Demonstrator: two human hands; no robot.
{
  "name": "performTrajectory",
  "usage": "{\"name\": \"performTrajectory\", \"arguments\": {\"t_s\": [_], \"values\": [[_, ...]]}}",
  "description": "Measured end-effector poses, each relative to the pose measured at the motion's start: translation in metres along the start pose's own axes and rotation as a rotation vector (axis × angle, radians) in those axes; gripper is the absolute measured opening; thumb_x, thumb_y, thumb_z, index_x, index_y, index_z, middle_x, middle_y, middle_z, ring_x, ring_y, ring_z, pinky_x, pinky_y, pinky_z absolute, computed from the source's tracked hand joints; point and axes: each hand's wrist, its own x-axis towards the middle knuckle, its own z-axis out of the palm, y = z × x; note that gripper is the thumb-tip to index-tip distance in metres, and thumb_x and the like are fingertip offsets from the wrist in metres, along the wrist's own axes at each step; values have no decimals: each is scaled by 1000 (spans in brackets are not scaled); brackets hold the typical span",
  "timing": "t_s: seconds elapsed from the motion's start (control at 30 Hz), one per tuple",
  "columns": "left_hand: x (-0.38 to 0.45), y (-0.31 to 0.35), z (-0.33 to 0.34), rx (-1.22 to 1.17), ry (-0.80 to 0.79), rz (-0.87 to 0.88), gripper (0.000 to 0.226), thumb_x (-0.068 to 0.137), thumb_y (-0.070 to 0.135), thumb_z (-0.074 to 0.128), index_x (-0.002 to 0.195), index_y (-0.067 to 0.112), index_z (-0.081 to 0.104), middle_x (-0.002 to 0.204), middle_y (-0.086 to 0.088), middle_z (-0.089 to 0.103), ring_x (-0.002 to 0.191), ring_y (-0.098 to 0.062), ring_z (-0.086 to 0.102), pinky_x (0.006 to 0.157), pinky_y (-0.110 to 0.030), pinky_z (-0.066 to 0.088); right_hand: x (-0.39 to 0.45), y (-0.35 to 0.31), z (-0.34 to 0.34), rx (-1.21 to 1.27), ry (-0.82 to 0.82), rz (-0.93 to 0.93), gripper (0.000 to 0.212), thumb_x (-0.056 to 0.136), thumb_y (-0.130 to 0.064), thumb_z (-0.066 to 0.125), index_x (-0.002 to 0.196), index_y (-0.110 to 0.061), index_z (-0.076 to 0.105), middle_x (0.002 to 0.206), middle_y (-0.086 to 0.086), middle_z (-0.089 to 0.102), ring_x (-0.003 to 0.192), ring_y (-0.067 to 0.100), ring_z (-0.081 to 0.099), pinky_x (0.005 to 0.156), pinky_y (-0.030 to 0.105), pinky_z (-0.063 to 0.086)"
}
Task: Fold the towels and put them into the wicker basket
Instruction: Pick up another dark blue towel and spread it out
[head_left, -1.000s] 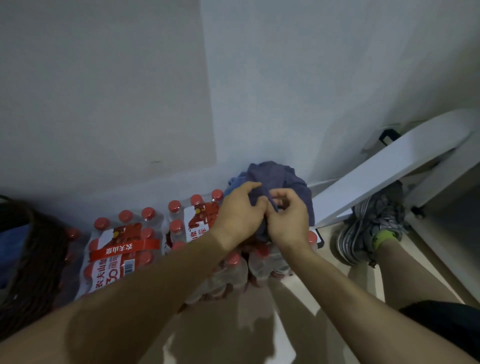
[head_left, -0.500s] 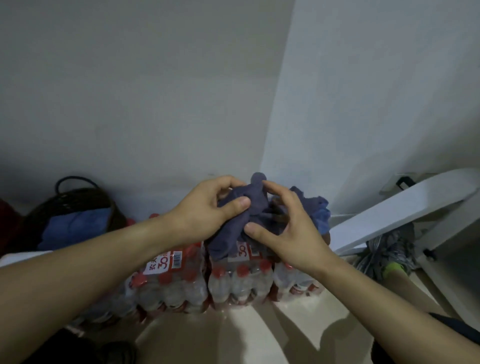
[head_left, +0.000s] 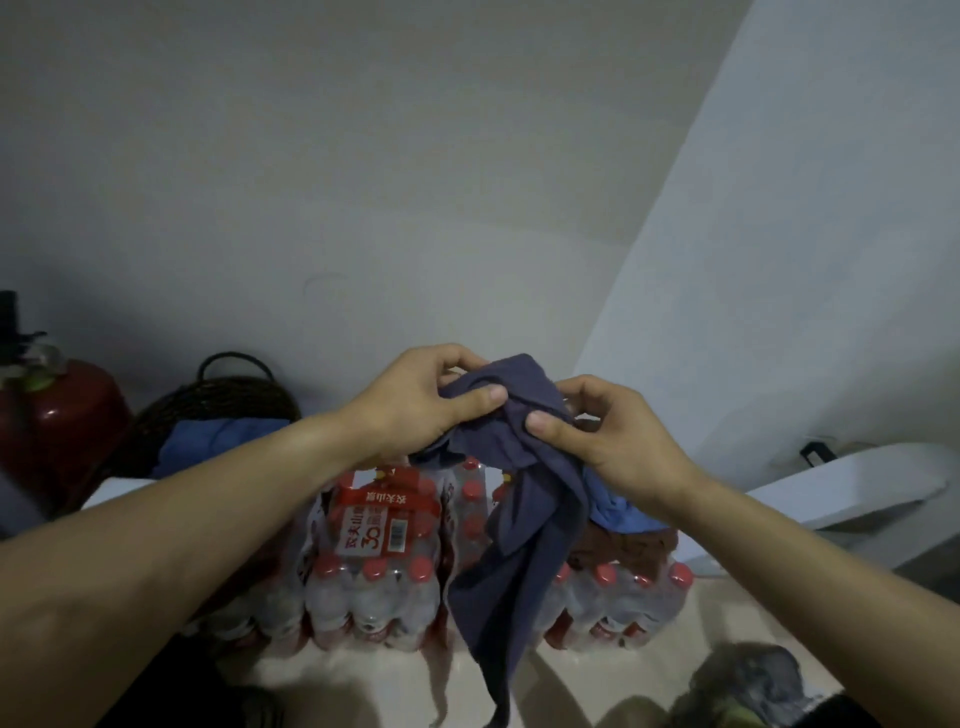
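Observation:
A dark grey-blue towel (head_left: 514, 525) hangs bunched from both hands above the bottle packs. My left hand (head_left: 421, 400) pinches its top edge between thumb and fingers. Just to the right, my right hand (head_left: 597, 436) pinches the same edge, and the towel's tail drops towards the floor. A light blue towel (head_left: 618, 512) and a brown one (head_left: 623, 553) lie on the packs under my right hand. The dark wicker basket (head_left: 208, 400) stands at the left by the wall, holding a folded blue towel (head_left: 208, 441).
Shrink-wrapped packs of red-capped water bottles (head_left: 379, 571) fill the floor in front. A red cylinder (head_left: 57, 421) stands at the far left. A white board (head_left: 852, 483) slants at the right, and a grey shoe (head_left: 748, 680) shows at the bottom right.
Both hands have lifted the dark towel off the pile, so it now hangs free. The view has swung left and up, bringing the basket and red cylinder further in.

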Motion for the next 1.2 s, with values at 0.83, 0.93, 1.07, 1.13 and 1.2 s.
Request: {"name": "performTrajectory", "arguments": {"t_s": [0.83,0.93,1.07,1.13,1.2], "values": [[-1,-6,-35,289,-1,-101,13,91,12,65,80,19,68,69,9,70,62,1,61,59,-14,47,53,-1,-8,129,210,21,35,103,-32,47,84,-5,59,80,18,65,74,24,56,79,55,52],[3,-21,-31,334,-33,-128,10,91,8,63,87,15,68,73,9,70,66,1,61,63,-18,50,62,4,-1,101,270,-41,30,102,-30,49,75,-17,53,59,-9,57,57,9,51,58,31,44],[6,-31,-24,123,75,-147,20,99,9,48,94,11,67,78,6,72,71,-4,64,66,-17,52,69,10,9,22,236,-80,32,99,-35,55,75,-14,58,62,-7,57,58,6,50,58,23,44],[11,-23,-21,2,211,-136,27,101,12,44,85,11,65,66,9,70,60,0,62,55,-13,50,68,8,9,37,74,-53,39,93,-48,59,81,-11,63,67,-7,63,61,4,57,58,21,48],[15,-12,-21,-62,350,-105,34,102,16,43,73,14,60,54,12,65,49,4,58,46,-11,44,64,6,7,32,-195,21,43,80,-60,65,92,-19,67,71,-8,65,60,5,60,53,20,46]]}}
